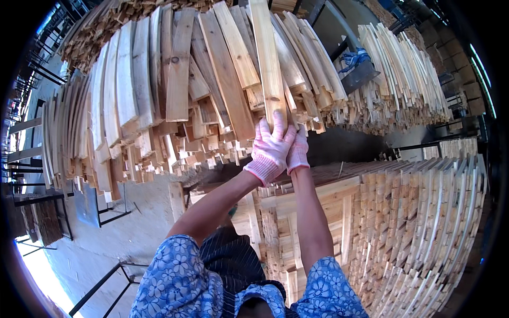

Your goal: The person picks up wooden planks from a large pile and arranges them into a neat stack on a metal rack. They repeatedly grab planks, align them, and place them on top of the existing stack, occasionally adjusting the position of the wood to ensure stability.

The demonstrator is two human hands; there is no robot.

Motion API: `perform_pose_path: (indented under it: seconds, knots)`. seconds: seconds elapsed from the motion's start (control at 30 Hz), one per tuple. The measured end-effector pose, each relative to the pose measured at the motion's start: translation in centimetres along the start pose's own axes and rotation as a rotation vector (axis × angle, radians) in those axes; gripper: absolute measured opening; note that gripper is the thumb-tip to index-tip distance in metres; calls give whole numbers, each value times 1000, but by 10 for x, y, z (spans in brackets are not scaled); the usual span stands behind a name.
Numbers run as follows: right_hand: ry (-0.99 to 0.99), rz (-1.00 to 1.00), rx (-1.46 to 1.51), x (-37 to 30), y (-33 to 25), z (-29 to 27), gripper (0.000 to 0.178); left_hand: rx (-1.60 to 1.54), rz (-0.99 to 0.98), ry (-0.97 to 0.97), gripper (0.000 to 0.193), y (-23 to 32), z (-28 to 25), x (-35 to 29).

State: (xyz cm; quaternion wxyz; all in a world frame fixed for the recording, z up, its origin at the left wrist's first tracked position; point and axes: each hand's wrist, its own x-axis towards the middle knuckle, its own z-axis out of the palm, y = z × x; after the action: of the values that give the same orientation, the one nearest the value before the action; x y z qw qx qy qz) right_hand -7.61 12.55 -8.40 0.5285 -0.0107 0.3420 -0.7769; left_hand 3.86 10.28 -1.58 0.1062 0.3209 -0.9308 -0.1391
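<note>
Both my hands wear pale pink and white knitted gloves and meet at the near end of a light wooden plank (270, 69). My left hand (270, 151) grips that end, one finger stretched along the top face near a dark knot and others spread at the sides. Close against it, my right hand (298, 151) closes at the plank's right edge; its fingers are partly hidden behind the left hand. The plank points away from me, over a large stack of rough boards (177, 79) whose near ends are uneven.
More thin strips are stacked at the far right (405, 74), beside a blue cloth (355, 57). Nearer, a tall neat stack of boards (413, 222) stands to my right. Black metal frames (103, 289) stand on the concrete floor (140, 212) at left.
</note>
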Motion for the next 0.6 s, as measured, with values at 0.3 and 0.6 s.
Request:
perform_pose_path:
  seconds: [0.3, 0.6]
  knots:
    - [-6, 229, -224, -9, -85, -63, 72, -576, -60, 454, 34, -51, -64, -31]
    - [38, 263, -995, 50, -54, 19, 103, -1906, -959, 377, 63, -114, 6, 2]
